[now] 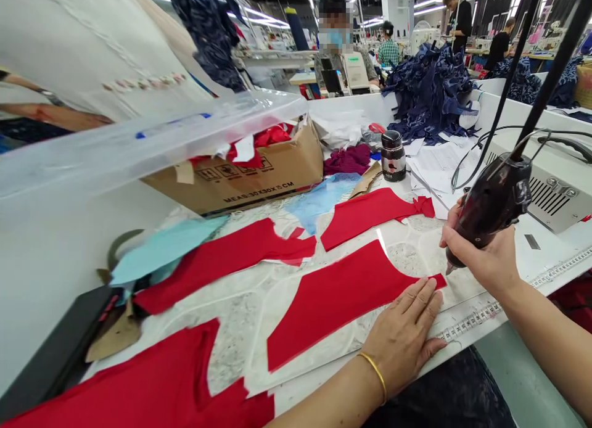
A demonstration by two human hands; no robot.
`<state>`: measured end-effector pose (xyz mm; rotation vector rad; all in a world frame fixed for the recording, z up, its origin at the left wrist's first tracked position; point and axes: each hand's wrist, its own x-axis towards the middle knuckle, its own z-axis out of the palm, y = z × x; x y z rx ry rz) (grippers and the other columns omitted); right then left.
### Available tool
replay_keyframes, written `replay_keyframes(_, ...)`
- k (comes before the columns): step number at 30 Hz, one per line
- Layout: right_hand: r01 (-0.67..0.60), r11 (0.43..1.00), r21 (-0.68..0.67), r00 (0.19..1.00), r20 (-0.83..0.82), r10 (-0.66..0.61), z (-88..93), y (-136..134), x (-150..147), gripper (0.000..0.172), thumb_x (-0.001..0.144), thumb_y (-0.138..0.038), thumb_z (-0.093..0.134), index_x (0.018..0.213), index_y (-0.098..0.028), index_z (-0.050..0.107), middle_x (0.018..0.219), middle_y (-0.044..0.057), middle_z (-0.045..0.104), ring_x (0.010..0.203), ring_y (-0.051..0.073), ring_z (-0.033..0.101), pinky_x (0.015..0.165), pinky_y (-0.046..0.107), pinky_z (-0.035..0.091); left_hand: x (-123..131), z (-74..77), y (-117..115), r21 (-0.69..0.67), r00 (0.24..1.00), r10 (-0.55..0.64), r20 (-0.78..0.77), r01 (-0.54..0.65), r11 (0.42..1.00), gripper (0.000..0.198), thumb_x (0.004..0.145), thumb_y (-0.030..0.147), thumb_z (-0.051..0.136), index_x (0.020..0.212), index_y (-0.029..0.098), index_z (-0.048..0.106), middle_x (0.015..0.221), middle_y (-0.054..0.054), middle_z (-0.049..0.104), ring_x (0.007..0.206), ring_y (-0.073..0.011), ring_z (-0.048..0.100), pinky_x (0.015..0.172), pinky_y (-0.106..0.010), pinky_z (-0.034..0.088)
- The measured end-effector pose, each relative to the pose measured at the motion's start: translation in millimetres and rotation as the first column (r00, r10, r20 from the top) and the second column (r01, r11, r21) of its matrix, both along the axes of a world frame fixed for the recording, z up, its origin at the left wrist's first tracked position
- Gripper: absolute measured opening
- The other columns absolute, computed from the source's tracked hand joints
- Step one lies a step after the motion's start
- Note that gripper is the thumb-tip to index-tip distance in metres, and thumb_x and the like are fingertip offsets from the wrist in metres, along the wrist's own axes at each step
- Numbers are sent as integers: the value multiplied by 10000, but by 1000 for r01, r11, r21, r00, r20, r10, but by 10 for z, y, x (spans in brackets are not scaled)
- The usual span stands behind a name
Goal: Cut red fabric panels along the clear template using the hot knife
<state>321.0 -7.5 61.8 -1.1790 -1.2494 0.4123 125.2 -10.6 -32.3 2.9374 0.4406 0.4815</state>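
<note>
My left hand (402, 335), with a gold bangle (374, 375) on its wrist, lies flat with the fingers spread on a red fabric piece (337, 304). My right hand (481, 255) grips a dark handheld electric cutter (493, 206), its tip (449, 267) pointing down at the table just above the fabric's pointed right end. Under the cloth is a pale marbled pattern sheet (407, 258). Other cut red pieces (222, 264) lie to the left and beyond, and a larger red piece (139, 385) sits at the near left.
A taped cardboard box (231, 178) holding red scraps stands behind a clear plastic bin (139, 138). A dark glass jar (393, 155), papers (435, 166) and a vented metal control box (550, 197) are further back. Navy fabric (430, 92) is heaped beyond, with several co-workers around.
</note>
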Motion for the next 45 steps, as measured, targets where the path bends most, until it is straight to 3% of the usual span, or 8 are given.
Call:
replay_keyframes(6, -15, 1000, 20, 997, -81, 16, -41, 9, -140, 290, 818, -342, 723, 1020, -236, 543, 693, -36, 574, 573, 144, 548, 526, 316, 497, 0, 28, -9, -11, 1000, 16, -11, -16, 1000, 613, 1082, 521, 426, 1481, 59, 484, 1552, -228, 513, 1482, -348, 454, 1174, -480, 479)
replay_keyframes(15, 35, 998, 57, 999, -3, -35, -26, -9, -52, 273, 801, -348, 745, 1000, -227, 603, 744, 7, 624, 690, 197, 626, 605, 368, 569, -11, -32, 5, -45, 999, -2, 32, 4, 999, 667, 1073, 525, 459, 1572, 90, 375, 1583, -216, 480, 1516, -317, 406, 1196, -475, 450)
replay_keyframes(23, 57, 997, 52, 998, -18, -56, -37, -37, -89, 240, 810, -298, 727, 990, -230, 584, 721, -9, 598, 656, 177, 605, 574, 345, 557, -4, 2, 3, -12, 1000, -3, 22, 4, 1000, 642, 1081, 533, 418, 1489, 40, 467, 1551, -243, 507, 1470, -359, 468, 1162, -493, 485)
replay_keyframes(29, 68, 997, 28, 998, -22, -67, -42, -53, -81, 237, 808, -297, 731, 951, -236, 552, 707, -22, 568, 606, 151, 552, 544, 327, 533, -16, -13, 9, -36, 999, -1, 37, 2, 999, 666, 1076, 533, 445, 1562, 81, 386, 1565, -223, 500, 1493, -329, 441, 1182, -482, 464)
replay_keyframes(41, 113, 994, -7, 993, -30, -113, -100, -54, -83, 230, 802, -338, 727, 866, -246, 526, 666, -25, 553, 576, 158, 537, 525, 341, 496, 2, -3, 7, -41, 1000, 1, -7, -1, 999, 656, 1090, 539, 382, 1533, 58, 430, 1569, -232, 489, 1483, -345, 453, 1189, -490, 457)
replay_keyframes(45, 104, 994, 38, 993, -61, -101, -105, -39, -75, 242, 807, -350, 734, 902, -247, 537, 653, -27, 573, 554, 164, 556, 513, 346, 495, -18, 60, -3, -56, 1000, 8, 0, -8, 998, 673, 1072, 550, 441, 1555, 83, 406, 1585, -221, 473, 1508, -332, 417, 1201, -496, 443)
